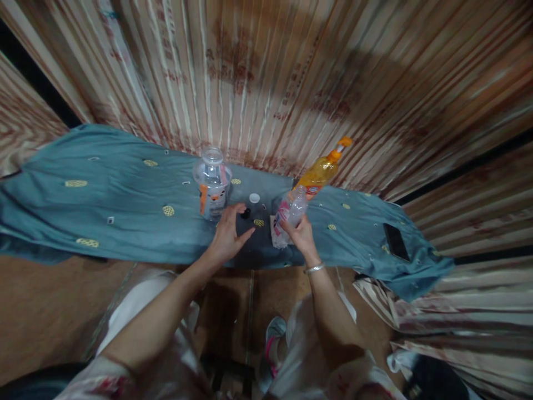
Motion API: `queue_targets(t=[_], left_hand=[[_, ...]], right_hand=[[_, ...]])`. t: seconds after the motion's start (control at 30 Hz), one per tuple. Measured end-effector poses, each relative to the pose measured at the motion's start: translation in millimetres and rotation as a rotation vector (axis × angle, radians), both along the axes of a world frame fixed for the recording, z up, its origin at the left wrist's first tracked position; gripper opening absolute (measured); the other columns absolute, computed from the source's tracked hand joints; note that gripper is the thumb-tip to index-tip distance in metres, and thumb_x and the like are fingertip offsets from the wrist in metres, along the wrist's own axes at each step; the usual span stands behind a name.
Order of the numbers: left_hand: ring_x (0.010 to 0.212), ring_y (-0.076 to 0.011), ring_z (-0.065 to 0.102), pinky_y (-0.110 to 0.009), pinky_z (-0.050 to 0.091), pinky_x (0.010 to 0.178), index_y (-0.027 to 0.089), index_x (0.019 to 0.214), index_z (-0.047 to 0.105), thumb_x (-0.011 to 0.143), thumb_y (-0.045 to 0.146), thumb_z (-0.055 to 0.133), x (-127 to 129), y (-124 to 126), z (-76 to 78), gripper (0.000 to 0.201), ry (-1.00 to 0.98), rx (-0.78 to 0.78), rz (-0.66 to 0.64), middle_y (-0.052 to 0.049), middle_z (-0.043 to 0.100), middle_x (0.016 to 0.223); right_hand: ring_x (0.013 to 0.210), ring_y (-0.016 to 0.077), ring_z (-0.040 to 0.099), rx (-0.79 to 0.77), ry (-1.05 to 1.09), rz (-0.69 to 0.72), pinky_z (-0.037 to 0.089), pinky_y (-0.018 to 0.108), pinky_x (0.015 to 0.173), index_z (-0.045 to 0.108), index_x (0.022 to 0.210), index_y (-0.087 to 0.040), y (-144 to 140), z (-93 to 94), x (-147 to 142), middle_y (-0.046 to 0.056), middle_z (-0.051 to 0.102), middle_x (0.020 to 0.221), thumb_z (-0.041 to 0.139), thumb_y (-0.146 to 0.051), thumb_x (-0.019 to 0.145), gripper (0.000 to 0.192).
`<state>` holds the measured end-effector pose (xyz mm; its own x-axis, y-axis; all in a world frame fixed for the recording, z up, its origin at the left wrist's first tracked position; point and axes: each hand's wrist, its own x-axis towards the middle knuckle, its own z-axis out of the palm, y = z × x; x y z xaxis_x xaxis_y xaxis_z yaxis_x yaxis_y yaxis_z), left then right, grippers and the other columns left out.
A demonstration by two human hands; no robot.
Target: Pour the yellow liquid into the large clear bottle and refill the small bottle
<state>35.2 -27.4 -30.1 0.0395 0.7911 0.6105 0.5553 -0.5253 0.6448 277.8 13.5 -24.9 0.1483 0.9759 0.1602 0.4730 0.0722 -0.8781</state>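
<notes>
My right hand (302, 236) is wrapped round a small clear plastic bottle (297, 206) with a pink label. The bottle has no cap on it and leans a little to the right. Beneath it lies a whitish folded cloth or pad (280, 238), partly hidden by the bottle. My left hand (228, 234) is held over the table with thumb and fingers apart and nothing between them. Close to its fingertips is a small black round object (245, 213), perhaps a cap. A white cap (254, 198) lies flat just beyond.
A large clear wide-bodied bottle (213, 186) with an orange print stands beyond my left hand. Behind the small bottle is a yellow-orange bottle (320, 175) with an orange top. A phone (396, 241) lies at the right of the teal tablecloth (133, 205). Striped curtains (266, 83) hang behind.
</notes>
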Motion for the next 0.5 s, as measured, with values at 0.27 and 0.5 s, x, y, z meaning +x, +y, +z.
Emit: queue_targets(t=[0.27, 0.5], left_hand=[[0.113, -0.0287, 0.065, -0.047, 0.052, 0.103, 0.022, 0.125, 0.054, 0.081, 0.040, 0.079, -52, -13, 44.4, 0.053, -0.040, 0.176, 0.230, -0.009, 0.065, 0.117], [0.144, -0.0413, 0.044, -0.058, 0.036, 0.120, 0.016, 0.141, 0.040, 0.058, 0.040, 0.093, -82, 16, 0.6, 0.101, -0.403, -0.248, 0.478, -0.023, 0.046, 0.152]], right_hand=[[0.100, 0.0309, 0.073, -0.054, -0.040, -0.008, 0.057, 0.045, 0.090, 0.064, 0.115, -0.024, 1, -13.2, 5, 0.007, 0.078, 0.109, 0.076, -0.045, 0.065, 0.056], [0.099, 0.0320, 0.073, -0.032, -0.050, 0.031, 0.057, 0.048, 0.090, 0.066, 0.112, -0.023, -4, -23.0, 11, 0.009, 0.078, 0.106, 0.078, -0.046, 0.065, 0.054]])
